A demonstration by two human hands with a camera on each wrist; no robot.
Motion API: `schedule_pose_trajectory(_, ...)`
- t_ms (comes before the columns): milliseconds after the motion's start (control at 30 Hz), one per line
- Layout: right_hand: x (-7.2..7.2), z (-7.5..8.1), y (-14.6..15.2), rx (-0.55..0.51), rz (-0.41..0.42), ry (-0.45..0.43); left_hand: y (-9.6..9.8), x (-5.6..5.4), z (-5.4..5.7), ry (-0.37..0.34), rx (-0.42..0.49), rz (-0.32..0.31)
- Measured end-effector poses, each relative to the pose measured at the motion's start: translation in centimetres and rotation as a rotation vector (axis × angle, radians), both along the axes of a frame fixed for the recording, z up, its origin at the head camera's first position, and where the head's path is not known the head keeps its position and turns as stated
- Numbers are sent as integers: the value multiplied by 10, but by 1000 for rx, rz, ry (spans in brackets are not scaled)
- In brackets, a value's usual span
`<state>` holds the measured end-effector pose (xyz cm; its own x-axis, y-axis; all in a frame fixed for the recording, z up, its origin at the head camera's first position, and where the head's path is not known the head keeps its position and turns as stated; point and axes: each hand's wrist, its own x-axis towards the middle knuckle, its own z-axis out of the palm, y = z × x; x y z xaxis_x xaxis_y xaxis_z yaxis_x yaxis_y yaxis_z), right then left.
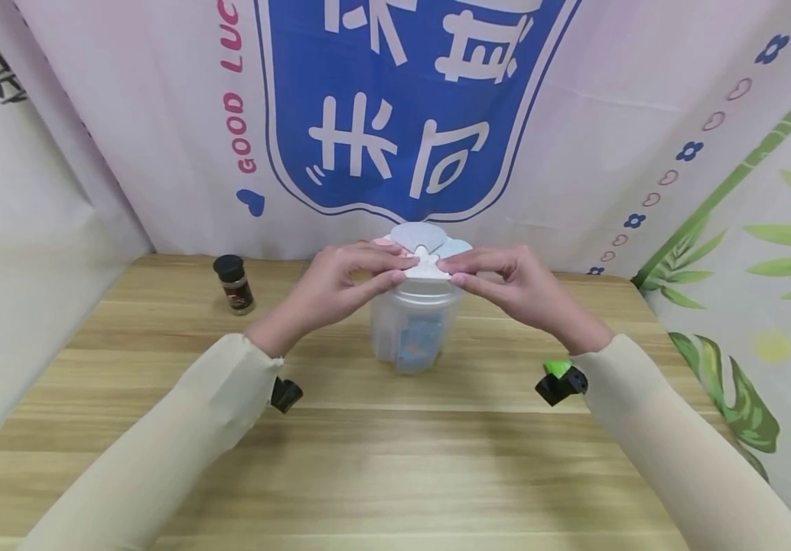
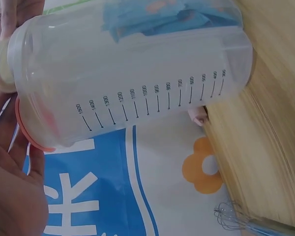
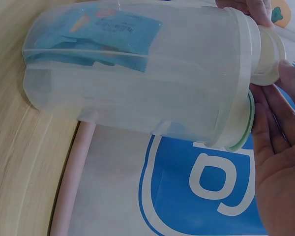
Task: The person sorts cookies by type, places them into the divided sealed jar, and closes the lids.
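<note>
A clear plastic storage container (image 1: 405, 317) with several lid flaps stands upright at the table's far side. Inside lies a blue packet (image 1: 419, 343), and volume marks show on the wall (image 2: 157, 93) in the left wrist view. My left hand (image 1: 343, 283) and my right hand (image 1: 509, 285) pinch the front white lid flap (image 1: 428, 268) from either side, thumbs at its near edge and fingers on top. From the right wrist, that flap (image 3: 270, 56) juts above the container's rim; whether it is seated I cannot tell. Behind it are pink, grey-blue and light blue flaps.
A black-capped spice jar (image 1: 235, 285) stands at the left back of the table (image 1: 395, 474). A bright green object (image 1: 558, 368) is partly hidden by the right wrist camera. A whisk (image 2: 231, 219) lies beyond the container. A printed curtain (image 1: 189, 199) hangs behind the table.
</note>
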<state>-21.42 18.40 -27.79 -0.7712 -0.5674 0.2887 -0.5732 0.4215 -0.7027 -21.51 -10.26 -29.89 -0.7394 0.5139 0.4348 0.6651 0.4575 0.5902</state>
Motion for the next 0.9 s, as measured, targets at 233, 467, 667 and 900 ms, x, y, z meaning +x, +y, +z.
schedule_pose_trajectory(233,5,-1,1,44,4,63,0,-1,0,32,-41,-35)
schedule_pose_trajectory(467,9,-1,-1,64,37,121,-3,0,-2,32,-54,-41)
schedule_pose_trajectory(667,9,-3,-1,69,37,118,-3,0,-4,64,-51,-56)
schedule_pose_trajectory(900,11,-2,-1,86,36,127,-3,0,-4,92,-45,-71)
